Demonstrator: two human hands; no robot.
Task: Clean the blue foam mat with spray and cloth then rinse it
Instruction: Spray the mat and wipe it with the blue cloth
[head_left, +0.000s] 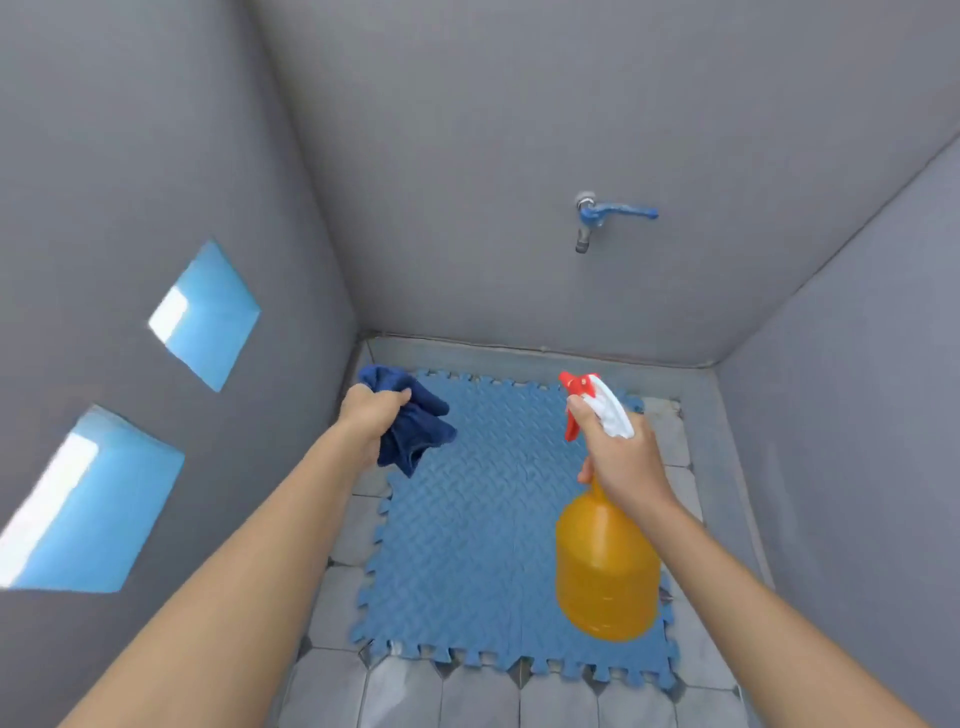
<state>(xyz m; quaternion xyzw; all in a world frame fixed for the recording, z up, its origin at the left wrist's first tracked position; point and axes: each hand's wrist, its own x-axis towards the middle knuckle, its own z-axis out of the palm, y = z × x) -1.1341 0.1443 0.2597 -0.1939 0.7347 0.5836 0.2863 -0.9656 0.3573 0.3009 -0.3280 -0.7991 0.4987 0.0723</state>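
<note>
**A:** so what's the mat (498, 525) look like?

**B:** blue foam, ridged diamond-ish texture, jigsaw teeth all round the edge. Lies flat on grey floor tiles (483, 696) in a grey-walled corner, under both hands.

**A:** how many of everything?

**B:** one mat, one cloth (410, 421), one bottle (605, 566), one blue tap (605, 215) on the far wall, two slanted openings (150, 405) in the left wall.

**A:** and the hands?

**B:** left hand (371, 413) is closed round the dark blue cloth, bunched up, folds hanging out past the fingers (402, 397) over the mat's far left corner. Right hand (621, 457) is wrapped around the bottle's neck, one finger on the red trigger, white head and red nozzle poking out above the fingers toward the far wall. The orange body hangs below the hand, over the mat's right side. Both items look held clear of the mat.
</note>
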